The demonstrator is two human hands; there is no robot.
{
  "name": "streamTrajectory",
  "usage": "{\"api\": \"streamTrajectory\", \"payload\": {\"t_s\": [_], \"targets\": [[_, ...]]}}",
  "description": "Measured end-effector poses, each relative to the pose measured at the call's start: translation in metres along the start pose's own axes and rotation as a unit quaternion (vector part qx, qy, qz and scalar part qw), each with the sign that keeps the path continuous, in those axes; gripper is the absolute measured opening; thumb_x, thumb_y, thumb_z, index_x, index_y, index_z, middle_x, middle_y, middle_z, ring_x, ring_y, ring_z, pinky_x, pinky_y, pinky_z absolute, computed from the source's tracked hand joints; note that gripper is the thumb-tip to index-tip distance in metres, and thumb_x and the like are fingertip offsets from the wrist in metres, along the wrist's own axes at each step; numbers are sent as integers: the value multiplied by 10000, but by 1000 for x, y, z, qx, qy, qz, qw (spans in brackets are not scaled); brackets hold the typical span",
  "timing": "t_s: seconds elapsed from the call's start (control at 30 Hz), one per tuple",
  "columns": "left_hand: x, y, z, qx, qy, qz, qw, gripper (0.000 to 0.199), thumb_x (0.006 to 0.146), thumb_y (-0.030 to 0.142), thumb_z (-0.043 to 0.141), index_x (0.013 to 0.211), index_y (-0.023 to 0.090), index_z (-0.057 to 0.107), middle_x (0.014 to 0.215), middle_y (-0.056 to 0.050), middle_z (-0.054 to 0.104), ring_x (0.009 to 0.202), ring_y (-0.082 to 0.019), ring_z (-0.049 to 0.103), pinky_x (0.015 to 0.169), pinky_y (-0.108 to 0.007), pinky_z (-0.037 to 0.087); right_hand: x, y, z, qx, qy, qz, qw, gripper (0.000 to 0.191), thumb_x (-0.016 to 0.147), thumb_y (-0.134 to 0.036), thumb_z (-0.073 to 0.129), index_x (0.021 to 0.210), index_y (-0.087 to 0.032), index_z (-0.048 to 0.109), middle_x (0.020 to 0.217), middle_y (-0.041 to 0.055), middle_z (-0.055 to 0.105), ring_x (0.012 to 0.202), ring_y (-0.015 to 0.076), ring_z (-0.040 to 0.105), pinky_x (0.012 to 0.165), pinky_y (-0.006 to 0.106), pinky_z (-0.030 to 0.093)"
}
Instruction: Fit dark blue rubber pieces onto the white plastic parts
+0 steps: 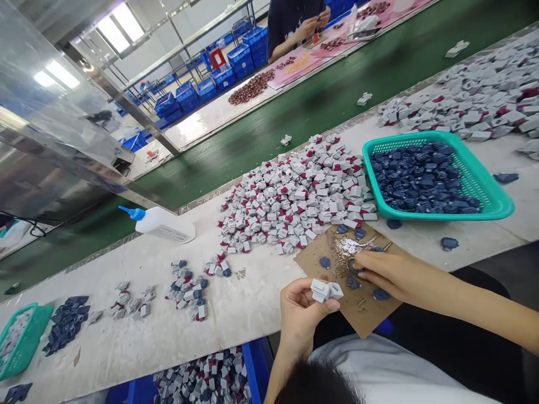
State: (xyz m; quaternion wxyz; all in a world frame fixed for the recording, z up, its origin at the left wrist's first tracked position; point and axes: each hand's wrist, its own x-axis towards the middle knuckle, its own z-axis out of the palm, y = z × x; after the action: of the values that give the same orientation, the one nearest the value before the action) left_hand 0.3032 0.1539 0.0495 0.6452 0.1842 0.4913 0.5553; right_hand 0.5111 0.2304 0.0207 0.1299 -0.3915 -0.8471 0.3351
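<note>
My left hand (297, 314) pinches a light grey plastic piece (321, 290) between thumb and fingers, raised in front of a brown cardboard sheet (362, 320). My right hand (381, 272) reaches over that sheet with its fingertips pressed together beside a shiny wet patch (347, 247). Something small and dark shows at those fingertips, too hidden to name. Several dark blue plastic pieces (324, 262) lie about on the cardboard. Behind my hands spreads a large heap of grey and dark red pieces (295, 193).
A green basket (501, 205) of dark blue pieces stands right, near another grey heap (475, 95). Left are a white bottle (166, 225) with blue tip and small part piles (187, 289). A blue bin (256, 365) sits below. Beyond the green conveyor (236, 157) a person (295, 28) works.
</note>
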Motion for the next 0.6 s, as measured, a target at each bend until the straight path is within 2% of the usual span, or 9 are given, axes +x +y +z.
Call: {"api": "streamTrajectory", "payload": {"t_s": [0.07,0.17,0.27,0.4,0.53,0.6], "targets": [[-2,2,2,9,-10,6,1000,309,432,192,960,677,192,773,668,-19,754,629,-137,694,625,-200,569,-2,-14,-10,27,-1,9,1000,274,972,-372,390,757,-221,471,685,14,566,579,152,530,544,276,367],[-5,6,5,16,-27,14,999,284,455,201,953,674,190,774,684,-35,759,648,-169,710,622,-231,586,-10,-38,-21,126,47,54,989,304,955,-502,468,877,-225,567,696,18,591,607,162,556,550,274,414],[-6,8,8,12,-43,13,999,270,463,160,947,664,198,772,688,-24,761,640,-153,708,620,-213,589,-17,-56,-26,193,71,58,977,344,907,-559,544,862,-225,614,701,17,600,598,152,558,534,257,436],[-6,9,11,2,-66,5,998,322,411,86,950,652,199,769,660,-8,755,600,-130,691,589,-185,583,-17,-66,-27,208,48,36,976,310,921,-507,552,833,-223,640,707,10,622,610,137,585,546,235,455],[-7,9,12,11,-65,18,998,281,452,118,948,650,205,768,647,-6,748,585,-122,684,577,-178,575,-13,-70,-27,234,61,23,970,329,911,-509,560,792,-211,632,661,-1,603,542,115,567,493,218,434],[-7,9,11,38,-68,27,997,280,459,119,947,661,204,773,667,-10,749,600,-125,688,581,-178,571,-13,-70,-27,258,23,22,966,308,929,-491,537,826,-213,621,696,1,623,568,117,583,517,216,443]]}}
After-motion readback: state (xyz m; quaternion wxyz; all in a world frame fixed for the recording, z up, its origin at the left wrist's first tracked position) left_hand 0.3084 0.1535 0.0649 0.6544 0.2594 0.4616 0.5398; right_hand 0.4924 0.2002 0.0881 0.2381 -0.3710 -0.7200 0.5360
